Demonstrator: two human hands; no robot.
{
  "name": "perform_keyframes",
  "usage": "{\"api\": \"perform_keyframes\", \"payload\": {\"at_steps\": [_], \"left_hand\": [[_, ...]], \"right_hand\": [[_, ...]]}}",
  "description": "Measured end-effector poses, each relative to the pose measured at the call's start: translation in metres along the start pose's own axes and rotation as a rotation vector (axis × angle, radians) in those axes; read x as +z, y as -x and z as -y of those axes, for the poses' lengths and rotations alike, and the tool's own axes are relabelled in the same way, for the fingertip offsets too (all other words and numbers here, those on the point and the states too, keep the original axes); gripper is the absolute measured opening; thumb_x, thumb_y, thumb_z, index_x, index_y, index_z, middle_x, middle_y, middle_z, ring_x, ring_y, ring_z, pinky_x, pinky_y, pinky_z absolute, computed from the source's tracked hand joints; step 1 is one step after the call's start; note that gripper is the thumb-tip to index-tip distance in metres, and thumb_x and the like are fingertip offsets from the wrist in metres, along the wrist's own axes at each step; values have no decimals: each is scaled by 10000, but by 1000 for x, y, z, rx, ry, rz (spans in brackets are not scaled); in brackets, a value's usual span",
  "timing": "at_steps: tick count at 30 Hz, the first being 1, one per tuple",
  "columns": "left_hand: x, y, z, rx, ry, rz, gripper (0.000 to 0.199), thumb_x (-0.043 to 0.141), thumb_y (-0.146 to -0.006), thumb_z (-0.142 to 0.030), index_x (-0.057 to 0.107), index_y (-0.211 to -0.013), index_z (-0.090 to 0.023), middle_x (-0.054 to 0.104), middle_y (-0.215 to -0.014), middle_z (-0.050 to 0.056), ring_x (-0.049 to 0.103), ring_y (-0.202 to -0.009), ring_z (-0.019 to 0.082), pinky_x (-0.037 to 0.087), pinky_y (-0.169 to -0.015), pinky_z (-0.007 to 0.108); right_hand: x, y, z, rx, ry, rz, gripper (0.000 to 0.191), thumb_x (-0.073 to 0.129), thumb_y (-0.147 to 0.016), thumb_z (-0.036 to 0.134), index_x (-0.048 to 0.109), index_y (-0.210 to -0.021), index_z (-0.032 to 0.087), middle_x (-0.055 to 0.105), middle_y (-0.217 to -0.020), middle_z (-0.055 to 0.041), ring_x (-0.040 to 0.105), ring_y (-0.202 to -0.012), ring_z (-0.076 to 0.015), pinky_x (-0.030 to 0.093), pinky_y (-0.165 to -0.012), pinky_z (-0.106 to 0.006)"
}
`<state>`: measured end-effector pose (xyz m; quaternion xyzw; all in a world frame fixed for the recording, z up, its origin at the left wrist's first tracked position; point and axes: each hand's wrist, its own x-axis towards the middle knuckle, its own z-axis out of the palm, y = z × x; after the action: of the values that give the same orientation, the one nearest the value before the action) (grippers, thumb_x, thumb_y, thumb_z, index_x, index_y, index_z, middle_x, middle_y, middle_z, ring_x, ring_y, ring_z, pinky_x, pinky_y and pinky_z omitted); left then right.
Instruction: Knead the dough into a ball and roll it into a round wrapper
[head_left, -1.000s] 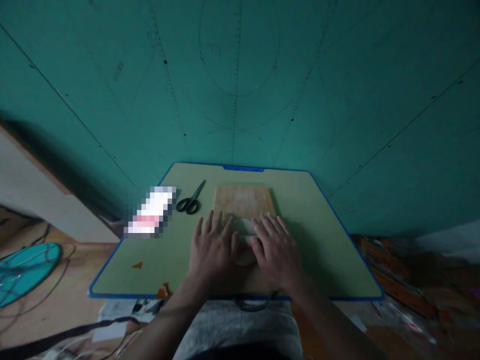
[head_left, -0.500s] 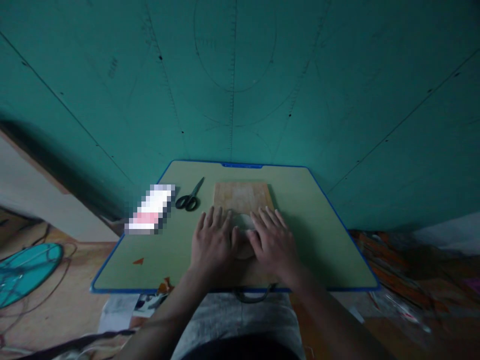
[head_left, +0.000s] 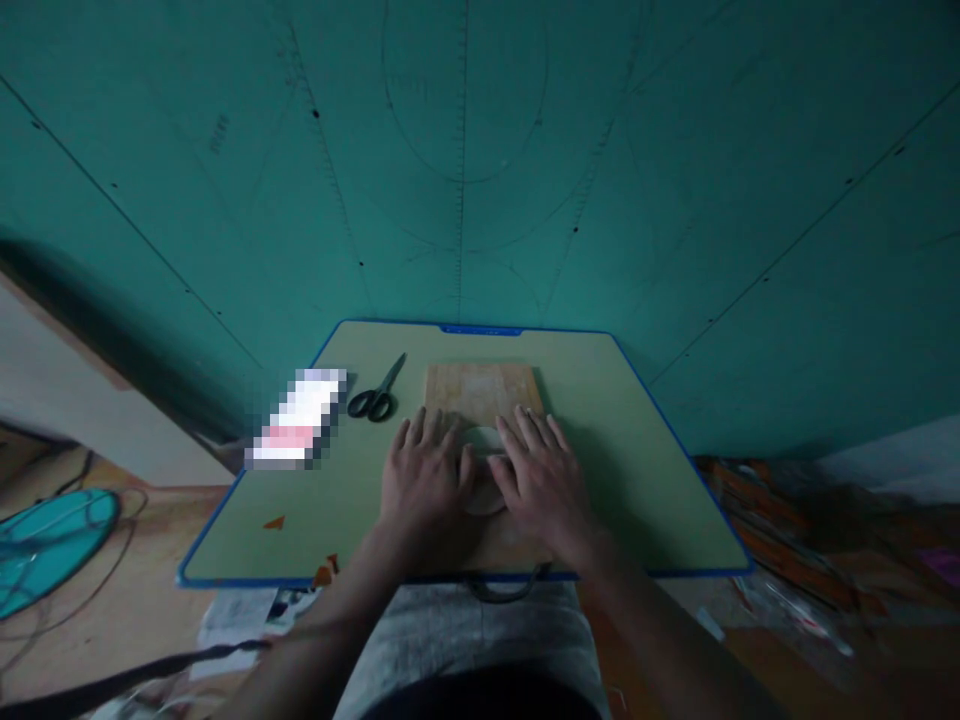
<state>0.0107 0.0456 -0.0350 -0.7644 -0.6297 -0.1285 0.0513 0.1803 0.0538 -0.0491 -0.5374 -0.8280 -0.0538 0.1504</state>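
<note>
A pale, round, flat piece (head_left: 482, 497), of a material I cannot make out, lies on a wooden board (head_left: 480, 385). My left hand (head_left: 426, 475) rests palm down over the left side of the round piece, its fingers stretched forward. Over the right side lies my right hand (head_left: 541, 475), also flat with its fingers extended. The thumbs point toward each other near the middle of the piece. Both palms hide its side edges and part of the board. Neither hand is closed around anything.
The board sits on a pale green folding table (head_left: 637, 480) with a blue rim. Black scissors (head_left: 376, 395) lie left of the board, beside a blurred-out bright phone-like object (head_left: 296, 420). Orange scraps (head_left: 275, 523) are near the left front. A green wall (head_left: 480, 200) stands behind.
Both hands stay in nearly the same place over the round piece, with the right fingers shifted slightly forward. The whole view has drifted a little.
</note>
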Motion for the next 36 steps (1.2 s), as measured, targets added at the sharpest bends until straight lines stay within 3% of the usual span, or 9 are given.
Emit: {"api": "perform_keyframes", "payload": {"at_steps": [6, 15, 20, 23, 27, 29, 32, 34, 36], "left_hand": [[1, -37, 8, -22, 12, 91, 342, 411, -972, -337, 697, -1085, -187, 681, -1249, 119, 570, -1246, 318, 466, -1018, 465], [12, 9, 1, 29, 36, -145, 400, 471, -951, -338, 639, -1259, -146, 601, -1378, 185, 484, -1349, 388, 398, -1089, 558], [18, -20, 14, 70, 120, -178, 377, 480, -957, -325, 629, -1245, -133, 607, -1365, 184, 492, -1353, 355, 433, -1086, 518], [15, -22, 23, 108, 289, -331, 386, 451, -978, -313, 563, -1305, -141, 566, -1415, 169, 436, -1404, 314, 434, -1101, 507], [4, 9, 28, 133, 460, -556, 398, 426, -982, -241, 481, -1368, -163, 484, -1481, 163, 347, -1461, 278, 405, -1127, 509], [3, 24, 28, 136, 473, -523, 381, 427, -976, -222, 507, -1345, -174, 519, -1444, 156, 411, -1419, 268, 429, -1109, 490], [10, 33, 19, 185, 396, -285, 356, 446, -958, -222, 579, -1284, -171, 637, -1303, 139, 586, -1232, 257, 511, -1016, 442], [20, 33, 9, 210, 288, -142, 373, 485, -945, -256, 595, -1285, -151, 651, -1296, 144, 601, -1209, 281, 514, -1007, 449], [32, 31, -4, 193, 174, -101, 430, 526, -941, -339, 586, -1306, -121, 617, -1358, 169, 556, -1277, 332, 481, -1048, 486]], "right_hand": [[4, -40, -7, 51, 8, 33, 540, 380, -1015, 469, 552, -1413, 148, 498, -1485, -196, 508, -1325, -320, 373, -1115, -469], [-2, 14, -1, -86, -83, -37, 539, 585, -938, 364, 519, -1431, 158, 517, -1473, -175, 458, -1359, -330, 292, -1168, -541], [-1, -4, -5, -71, -135, -30, 222, 620, -936, 365, 717, -1064, 212, 596, -1395, -138, 572, -1243, -304, 447, -1045, -484], [4, -7, -10, -51, -173, -56, 170, 623, -936, 356, 693, -982, 208, 639, -1323, -127, 631, -1138, -283, 508, -937, -434], [15, 5, -29, -17, -306, -162, 211, 550, -968, 391, 643, -1006, 205, 702, -1086, -115, 665, -982, -254, 523, -832, -379], [18, 11, -44, 99, -418, -276, 292, 480, -981, 457, 624, -981, 202, 702, -955, -105, 665, -892, -246, 520, -764, -359], [16, 18, -67, 332, -599, -422, 442, 417, -947, 601, 601, -926, 199, 685, -824, -82, 638, -743, -225, 496, -646, -329], [10, 22, -78, 441, -733, -445, 502, 425, -898, 681, 589, -864, 208, 650, -716, -43, 594, -630, -198, 462, -554, -302], [5, 25, -84, 524, -884, -436, 536, 458, -842, 741, 574, -803, 219, 605, -625, -6, 554, -546, -173, 436, -486, -277]]}}
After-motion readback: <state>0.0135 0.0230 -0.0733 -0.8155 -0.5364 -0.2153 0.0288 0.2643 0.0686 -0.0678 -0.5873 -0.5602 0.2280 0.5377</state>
